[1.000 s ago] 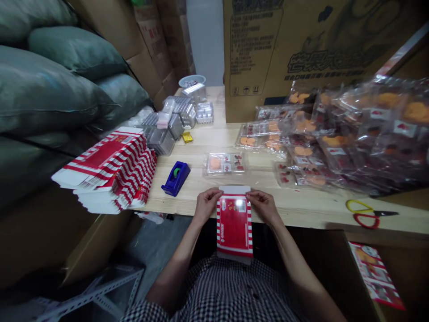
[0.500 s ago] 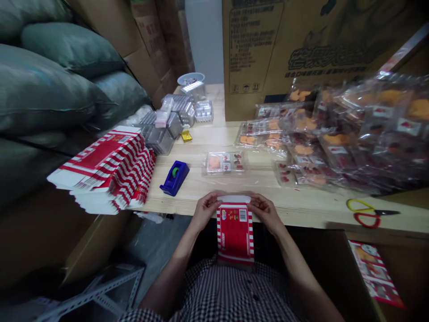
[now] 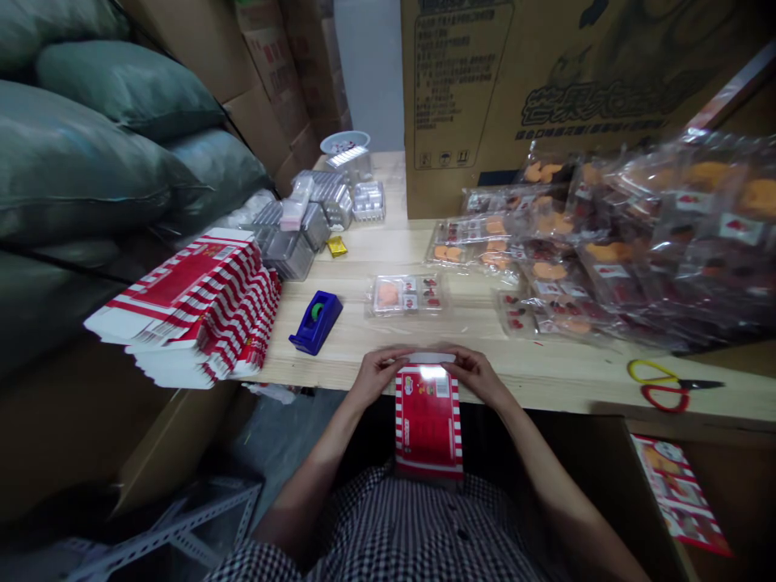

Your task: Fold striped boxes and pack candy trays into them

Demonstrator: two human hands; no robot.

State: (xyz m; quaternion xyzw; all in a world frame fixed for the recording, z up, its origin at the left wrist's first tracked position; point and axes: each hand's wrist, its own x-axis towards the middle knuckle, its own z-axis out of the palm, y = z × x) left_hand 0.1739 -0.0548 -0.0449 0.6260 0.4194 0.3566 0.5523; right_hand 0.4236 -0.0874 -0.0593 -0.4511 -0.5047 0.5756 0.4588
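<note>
Since a second ago the red-and-white box [image 3: 428, 424] has come nearer the checked shirt [image 3: 400, 525]. Its long axis runs from the table [image 3: 339, 356]'s front edge toward the body, white flap [image 3: 429, 358] pointing away. The left hand [image 3: 377, 377] and right hand [image 3: 476, 373] each pinch a flap-end corner, thumbs near fingers.

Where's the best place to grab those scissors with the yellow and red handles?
Probably by the looped yellow and red handles, coming from the left: the scissors lie flat near the front edge of the pale wooden table, with those loops facing left, toward the right hand, and the dark, pointed blades facing right, away from it.
</note>
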